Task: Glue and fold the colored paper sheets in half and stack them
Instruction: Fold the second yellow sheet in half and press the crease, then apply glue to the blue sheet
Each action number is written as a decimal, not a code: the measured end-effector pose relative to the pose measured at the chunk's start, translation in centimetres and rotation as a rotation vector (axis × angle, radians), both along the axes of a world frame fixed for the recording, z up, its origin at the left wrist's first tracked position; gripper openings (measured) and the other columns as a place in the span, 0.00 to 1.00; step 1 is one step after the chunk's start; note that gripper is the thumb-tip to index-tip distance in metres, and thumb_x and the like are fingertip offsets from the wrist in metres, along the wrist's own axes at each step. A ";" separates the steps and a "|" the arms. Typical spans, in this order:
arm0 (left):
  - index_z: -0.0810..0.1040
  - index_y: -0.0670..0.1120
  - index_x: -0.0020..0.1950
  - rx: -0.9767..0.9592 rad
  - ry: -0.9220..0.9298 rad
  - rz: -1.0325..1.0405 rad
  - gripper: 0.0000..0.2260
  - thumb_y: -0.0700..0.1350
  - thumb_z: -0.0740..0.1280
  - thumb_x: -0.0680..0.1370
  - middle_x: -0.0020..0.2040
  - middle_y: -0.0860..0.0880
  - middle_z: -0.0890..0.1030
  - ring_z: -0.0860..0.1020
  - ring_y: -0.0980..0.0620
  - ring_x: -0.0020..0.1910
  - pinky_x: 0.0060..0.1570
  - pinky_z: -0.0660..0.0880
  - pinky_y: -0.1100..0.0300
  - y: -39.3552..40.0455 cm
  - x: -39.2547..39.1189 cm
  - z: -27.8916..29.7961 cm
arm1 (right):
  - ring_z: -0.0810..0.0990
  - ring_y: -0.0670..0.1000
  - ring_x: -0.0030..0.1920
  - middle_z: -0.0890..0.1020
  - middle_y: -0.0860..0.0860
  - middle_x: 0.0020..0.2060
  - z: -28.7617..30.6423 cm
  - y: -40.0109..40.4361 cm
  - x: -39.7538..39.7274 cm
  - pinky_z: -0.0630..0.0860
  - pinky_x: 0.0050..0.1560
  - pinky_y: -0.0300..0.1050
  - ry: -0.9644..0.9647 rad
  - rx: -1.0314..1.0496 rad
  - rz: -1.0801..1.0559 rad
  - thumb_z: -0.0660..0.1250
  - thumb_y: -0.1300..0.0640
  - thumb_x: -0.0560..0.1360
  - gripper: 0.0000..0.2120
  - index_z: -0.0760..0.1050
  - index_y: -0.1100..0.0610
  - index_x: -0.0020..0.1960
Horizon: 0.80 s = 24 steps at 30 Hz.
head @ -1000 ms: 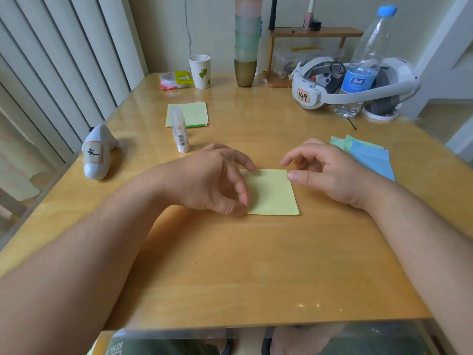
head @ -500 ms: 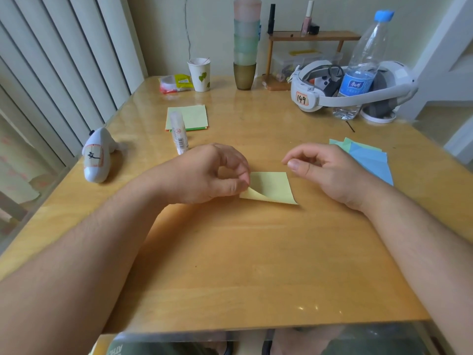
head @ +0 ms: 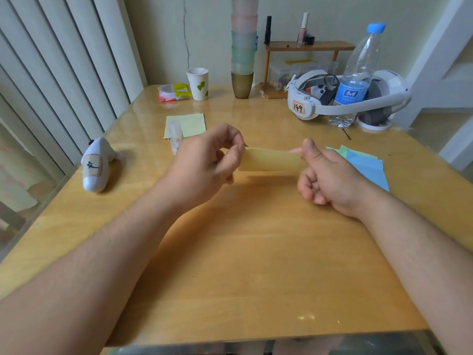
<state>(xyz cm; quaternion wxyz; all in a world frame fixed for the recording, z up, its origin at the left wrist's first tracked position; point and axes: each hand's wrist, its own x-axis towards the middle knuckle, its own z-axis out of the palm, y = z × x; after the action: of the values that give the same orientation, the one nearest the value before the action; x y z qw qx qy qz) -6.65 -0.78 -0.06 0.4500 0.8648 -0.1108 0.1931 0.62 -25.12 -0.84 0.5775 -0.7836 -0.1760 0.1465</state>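
At the far edge of the glossy wooden tabletop (head: 256,252) we see a white paper cup with a green leaf print (head: 197,84) holding a thin stick that pokes over its rim, a tall stack of pastel plastic cups nested in a brown one (head: 242,57), and a clear plastic water bottle with a blue cap (head: 357,75), nearly empty, standing inside the loop of a white headset labelled 149 (head: 340,98). Under a small wooden shelf (head: 307,46) sits a clear lidded box (head: 297,69) whose contents we cannot make out. We hold the pale yellow paper sheet (head: 271,160) above the tabletop between our two hands: the left hand (head: 204,162) pinches its left end between thumb and curled fingers, and the right hand (head: 330,175) pinches its right end with the thumb upright and the other fingers curled into the palm. The sheet shows only as a narrow strip, so we cannot tell how far it is folded. A pile of blue and green folded sheets (head: 363,162) lies just right of the right hand, and a white glue stick (head: 175,135) lies beside a pad of light green paper (head: 190,123) behind the left hand. Half a second ago the sheet lay on the tabletop with only its near left corner lifted by the left hand; now it is wholly raised and the right hand has taken hold too.
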 end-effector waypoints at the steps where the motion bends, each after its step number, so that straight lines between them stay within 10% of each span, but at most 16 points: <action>1: 0.76 0.48 0.50 -0.053 0.004 -0.013 0.04 0.43 0.64 0.85 0.37 0.55 0.83 0.84 0.52 0.35 0.40 0.80 0.56 -0.1 0.0 0.0 | 0.70 0.50 0.23 0.80 0.58 0.29 0.1 0.1 0.0 0.64 0.24 0.40 0.058 0.026 -0.002 0.52 0.27 0.71 0.27 0.73 0.45 0.55; 5: 0.78 0.46 0.50 -0.185 0.002 -0.101 0.03 0.44 0.67 0.82 0.45 0.46 0.86 0.86 0.46 0.48 0.53 0.82 0.44 -0.4 -0.2 -0.1 | 0.83 0.56 0.34 0.87 0.61 0.44 0.3 0.4 0.2 0.75 0.32 0.43 0.171 0.208 -0.002 0.55 0.31 0.77 0.32 0.79 0.57 0.56; 9: 0.80 0.44 0.48 -0.262 -0.005 -0.106 0.08 0.48 0.71 0.80 0.44 0.41 0.84 0.80 0.36 0.45 0.46 0.78 0.44 -0.9 -0.4 -0.2 | 0.84 0.48 0.39 0.85 0.51 0.38 0.4 0.6 0.0 0.79 0.38 0.44 0.060 0.390 -0.126 0.69 0.61 0.81 0.03 0.82 0.57 0.51; 11: 0.78 0.44 0.46 -0.332 0.032 -0.086 0.12 0.51 0.76 0.76 0.41 0.40 0.80 0.78 0.35 0.40 0.44 0.76 0.45 -0.9 0.0 -0.5 | 0.84 0.48 0.40 0.84 0.51 0.38 0.1 0.5 0.1 0.80 0.38 0.45 -0.001 0.403 -0.162 0.71 0.69 0.78 0.09 0.81 0.56 0.51; 17: 0.70 0.44 0.64 -0.701 0.454 -0.117 0.19 0.36 0.74 0.77 0.48 0.43 0.79 0.81 0.47 0.40 0.50 0.84 0.52 -2.2 0.6 -0.9 | 0.80 0.56 0.44 0.82 0.52 0.39 -0.4 0.8 0.3 0.77 0.48 0.55 -0.143 0.399 -0.157 0.74 0.68 0.76 0.16 0.82 0.47 0.42; 24: 0.81 0.33 0.55 -0.492 0.480 -0.151 0.10 0.36 0.75 0.76 0.43 0.42 0.83 0.80 0.47 0.43 0.50 0.83 0.55 -2.0 0.9 -1.4 | 0.80 0.55 0.42 0.83 0.54 0.38 -1.0 1.0 0.7 0.79 0.49 0.53 -0.186 0.409 -0.205 0.77 0.65 0.73 0.16 0.72 0.49 0.48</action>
<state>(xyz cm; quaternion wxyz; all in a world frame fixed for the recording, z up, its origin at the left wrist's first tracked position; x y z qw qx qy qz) -5.78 -2.77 -1.42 0.6713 0.7404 -0.0157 -0.0286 1.33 -24.12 -1.81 0.7173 -0.6742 -0.1740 -0.0242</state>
